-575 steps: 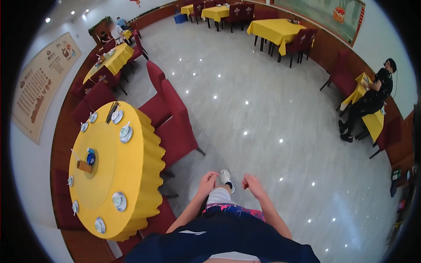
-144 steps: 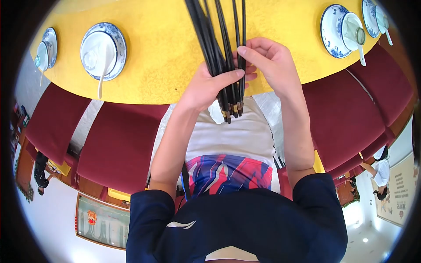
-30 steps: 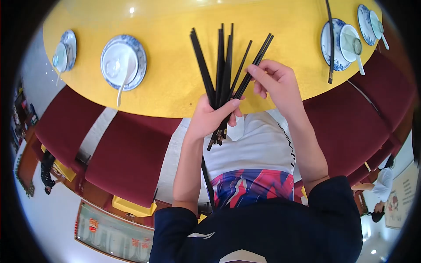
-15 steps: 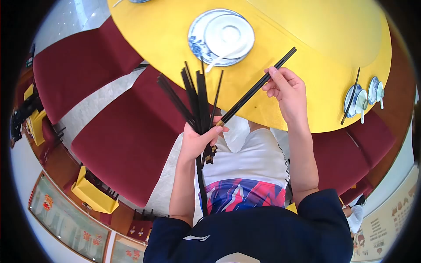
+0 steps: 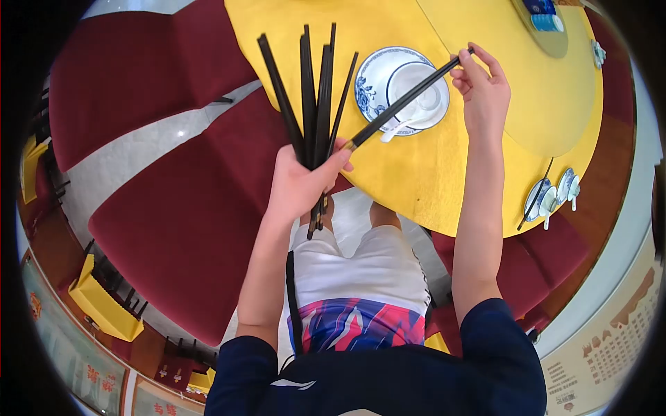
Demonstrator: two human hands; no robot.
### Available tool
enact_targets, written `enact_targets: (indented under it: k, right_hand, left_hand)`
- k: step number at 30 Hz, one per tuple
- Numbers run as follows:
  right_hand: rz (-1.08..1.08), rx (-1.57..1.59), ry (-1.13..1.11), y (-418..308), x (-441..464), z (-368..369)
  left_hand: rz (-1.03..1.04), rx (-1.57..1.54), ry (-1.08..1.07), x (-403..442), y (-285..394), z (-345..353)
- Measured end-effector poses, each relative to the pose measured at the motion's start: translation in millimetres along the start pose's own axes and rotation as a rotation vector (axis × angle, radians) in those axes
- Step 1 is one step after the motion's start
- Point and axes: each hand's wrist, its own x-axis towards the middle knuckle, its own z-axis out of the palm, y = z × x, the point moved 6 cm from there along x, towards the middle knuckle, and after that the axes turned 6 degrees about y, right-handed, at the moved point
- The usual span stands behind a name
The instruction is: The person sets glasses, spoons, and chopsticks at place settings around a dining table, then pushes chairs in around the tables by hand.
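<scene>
maroon chairs (image 5: 180,222) edge the table (image 5: 430,187) (chopsticks (image 5: 408,99) partly hide a bowl (image 5: 411,77)).

No text legible. Unreadable characters noted on wall poster (image 5: 605,350), lower right, and framed panel (image 5: 66,360), lower left; white logo (image 5: 293,384) on navy shirt (image 5: 395,381), bottom centre.

Maroon chairs (image 5: 180,222), grey floor (image 5: 166,140) (glossy), lettered wall panel (image 5: 610,340)

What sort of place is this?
Probably a restaurant: a near table and a far table, both covered in yellow, a blue-patterned plate laid out, and many black chopsticks.
</scene>
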Motion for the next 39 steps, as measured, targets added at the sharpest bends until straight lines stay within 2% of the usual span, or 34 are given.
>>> enact_targets:
  k: [4, 7, 18, 24, 26, 34, 38, 39]
  right_hand:
    - [-0.025, -0.112, -0.038, 9, 30, 15]
    - [-0.010, -0.204, -0.075, 19, 47, 20]
    - [0.016, -0.454, -0.166, 40, 45, 34]
    - [0.032, -0.440, -0.146, 40, 46, 34]
    - [-0.049, -0.489, -0.111, 38, 46, 34]
    - [-0.130, -0.527, -0.074, 22, 34, 27]
    - [-0.184, -0.478, 0.027, -5, 9, -2]
    - [-0.222, -0.488, 0.052, -24, -10, -10]
  left_hand:
    - [0.023, -0.068, -0.022, 30, 4, 1]
    - [-0.052, -0.192, 0.050, 47, -13, -4]
    - [-0.084, -0.162, 0.138, 47, -38, -16]
    - [-0.037, -0.133, 0.134, 50, -33, -17]
    - [-0.045, -0.094, 0.116, 52, -28, -17]
    - [-0.009, 0.060, 0.038, 53, -18, -22]
    - [0.035, 0.019, 0.150, 34, -21, -41]
    - [0.055, -0.041, 0.247, 23, -22, -53]
